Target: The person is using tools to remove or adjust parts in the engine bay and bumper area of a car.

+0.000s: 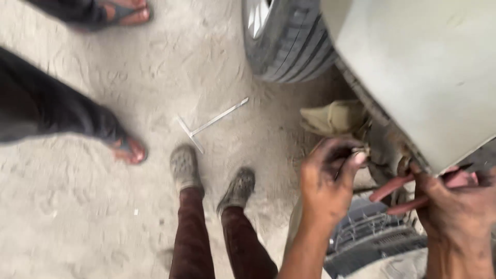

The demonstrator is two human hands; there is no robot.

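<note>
Pliers with red handles (400, 192) sit at lower right, jaws hidden against the rusty metal part (388, 151) under the edge of the pale car body panel (429, 77). Right hand (457, 204) is wrapped around the 2 red handles, fingers curled tight on them; handle ends stick out toward the left of the fist. Left hand (328, 178), greasy, is just left of the pliers, fingers bent and pinched on a small metal piece (360, 151) at the same rusty part; what that piece is cannot be told through the blur. Behind the left hand, a tan cloth (333, 118) lies bunched on the ground under the car. Below both hands is a grey plastic grille (369, 235). A tyre (289, 44) stands at top centre beside the panel. On the sandy ground (77, 206) lies a T-shaped metal wrench (209, 125), well apart from both hands. The person's own 2 dusty shoes (185, 166) stand near it. Another person's feet in sandals (129, 150) are at left and top left.
</note>
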